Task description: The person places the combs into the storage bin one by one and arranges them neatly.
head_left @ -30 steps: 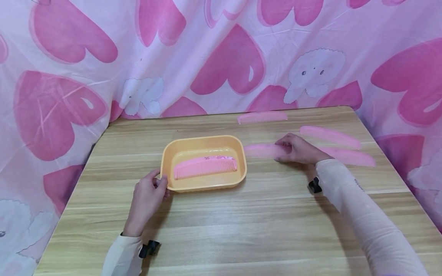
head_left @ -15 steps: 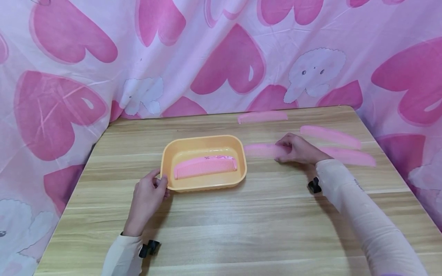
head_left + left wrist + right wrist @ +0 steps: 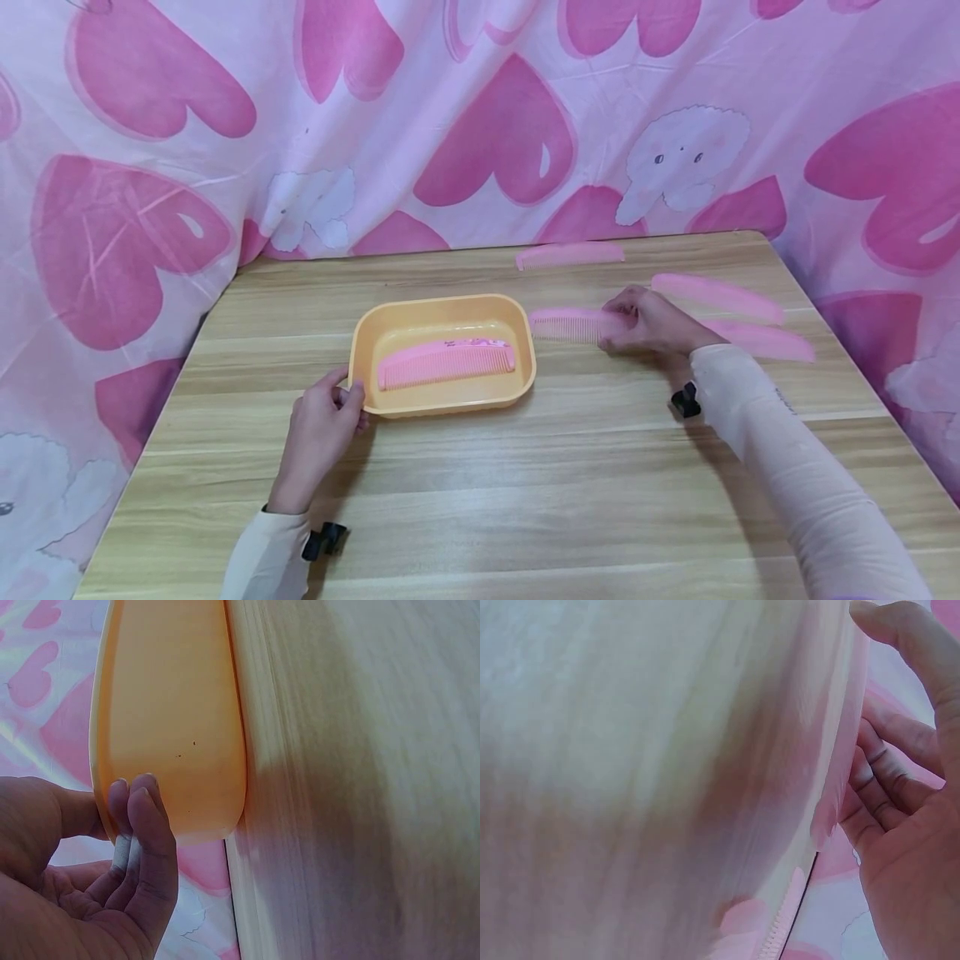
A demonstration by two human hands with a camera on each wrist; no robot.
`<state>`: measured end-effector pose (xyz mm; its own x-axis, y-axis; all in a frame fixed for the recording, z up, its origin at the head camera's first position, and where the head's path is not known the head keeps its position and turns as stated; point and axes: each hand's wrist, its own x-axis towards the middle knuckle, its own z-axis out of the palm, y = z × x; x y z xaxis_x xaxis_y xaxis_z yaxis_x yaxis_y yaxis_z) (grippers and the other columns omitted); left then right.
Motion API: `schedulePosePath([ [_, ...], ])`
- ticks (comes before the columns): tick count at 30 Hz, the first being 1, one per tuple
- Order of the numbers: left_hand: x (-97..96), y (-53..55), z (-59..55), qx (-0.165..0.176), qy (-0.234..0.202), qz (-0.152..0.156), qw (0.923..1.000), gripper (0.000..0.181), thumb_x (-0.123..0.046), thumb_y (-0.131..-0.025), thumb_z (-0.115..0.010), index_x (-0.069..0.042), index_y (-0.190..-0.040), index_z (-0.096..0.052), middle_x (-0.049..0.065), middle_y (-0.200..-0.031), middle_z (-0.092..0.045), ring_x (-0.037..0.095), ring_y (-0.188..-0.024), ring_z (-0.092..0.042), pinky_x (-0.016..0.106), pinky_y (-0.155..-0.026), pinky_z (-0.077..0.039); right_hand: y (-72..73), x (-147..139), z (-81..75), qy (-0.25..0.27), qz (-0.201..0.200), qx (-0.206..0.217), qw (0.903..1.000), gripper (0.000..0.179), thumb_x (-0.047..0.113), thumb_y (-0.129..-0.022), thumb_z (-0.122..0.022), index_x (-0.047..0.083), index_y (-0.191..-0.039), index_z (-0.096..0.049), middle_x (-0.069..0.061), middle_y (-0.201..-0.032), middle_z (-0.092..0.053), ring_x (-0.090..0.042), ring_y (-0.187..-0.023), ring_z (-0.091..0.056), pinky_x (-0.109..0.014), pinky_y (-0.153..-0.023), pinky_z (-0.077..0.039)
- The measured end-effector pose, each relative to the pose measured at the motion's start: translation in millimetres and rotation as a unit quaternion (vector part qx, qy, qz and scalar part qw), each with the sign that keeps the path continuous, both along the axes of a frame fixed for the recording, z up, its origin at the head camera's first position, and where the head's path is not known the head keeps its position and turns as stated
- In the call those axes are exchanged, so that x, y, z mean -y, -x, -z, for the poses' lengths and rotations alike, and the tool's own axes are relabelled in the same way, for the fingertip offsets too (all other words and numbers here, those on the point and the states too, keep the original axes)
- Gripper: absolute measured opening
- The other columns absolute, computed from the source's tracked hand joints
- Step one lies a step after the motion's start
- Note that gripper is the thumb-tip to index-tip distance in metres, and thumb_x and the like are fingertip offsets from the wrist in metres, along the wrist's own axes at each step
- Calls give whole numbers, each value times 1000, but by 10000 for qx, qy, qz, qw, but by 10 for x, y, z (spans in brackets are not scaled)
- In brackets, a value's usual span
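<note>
A shallow yellow-orange plastic basin [image 3: 442, 408] rests on the table, with a pink comb [image 3: 446, 363] lying inside it. My left hand [image 3: 322, 433] pinches the basin's near left corner, thumb over the rim and fingers against the outer wall [image 3: 187, 697]. Just right of the basin, my right hand [image 3: 648, 321] pinches another pink comb [image 3: 566, 323] by its right end. That comb's teeth point toward me, and its left tip comes right up to the basin's right wall. In the right wrist view the held comb [image 3: 840, 769] shows edge-on between thumb and fingers.
One pink comb [image 3: 572, 255] lies at the table's back edge. Two more lie to the right, an upper comb [image 3: 720, 297] and a lower comb [image 3: 765, 340] partly behind my right wrist. A pink heart-patterned curtain [image 3: 495, 125] hangs behind the wood-grain table [image 3: 480, 517].
My right hand has shifted slightly right and up, and the comb in it has tilted up so its teeth show more clearly. The left hand and basin stay put.
</note>
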<state>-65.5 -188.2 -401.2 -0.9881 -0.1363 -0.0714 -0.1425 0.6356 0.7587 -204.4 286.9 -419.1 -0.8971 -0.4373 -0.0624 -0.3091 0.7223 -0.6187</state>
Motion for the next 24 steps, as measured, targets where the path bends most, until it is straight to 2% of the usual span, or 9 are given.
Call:
schedulePosePath([
  [5,3,-1,4,3,10,1,10000,42,-14,-102,-52,6,-139,-54,6,-69,-67,18,-60,-66,26,-52,-50,8,-22,-53,53,74,-129,9999,55,31,-79,-88,-1,-120,-69,-14,-116,-67,-25,-98,-56,-36,-83,-46],
  [8,4,-2,1,10,-4,1,10000,42,-15,-102,-52,6,-139,-54,6,-69,-67,17,-60,-66,25,-52,-50,7,-35,-118,73,308,22,9995,56,31,-80,-87,1,-123,-68,-12,-114,-66,-26,-96,-54,-34,-78,-46],
  [12,5,-2,-3,29,-26,0,10000,42,-15,-102,-52,5,-140,-54,6,-69,-67,17,-60,-66,26,-53,-50,8,-34,-235,106,549,193,9983,59,32,-80,-87,3,-128,-66,-12,-112,-62,-27,-100,-52,-35,-78,-45],
  [17,2,-3,-7,31,-35,-7,10000,43,-15,-102,-52,5,-140,-54,6,-69,-67,17,-60,-66,26,-52,-50,25,-1,-337,153,440,-15,9989,58,30,-81,-87,0,-127,-66,-13,-114,-64,-27,-103,-53,-39,-83,-45],
  [24,0,-3,-10,22,-23,-16,10000,42,-16,-103,-52,5,-139,-54,5,-69,-67,16,-60,-65,25,-53,-50,58,85,-431,202,320,-344,9987,50,24,-80,-87,1,-120,-71,-12,-111,-64,-25,-100,-53,-41,-82,-44],
])
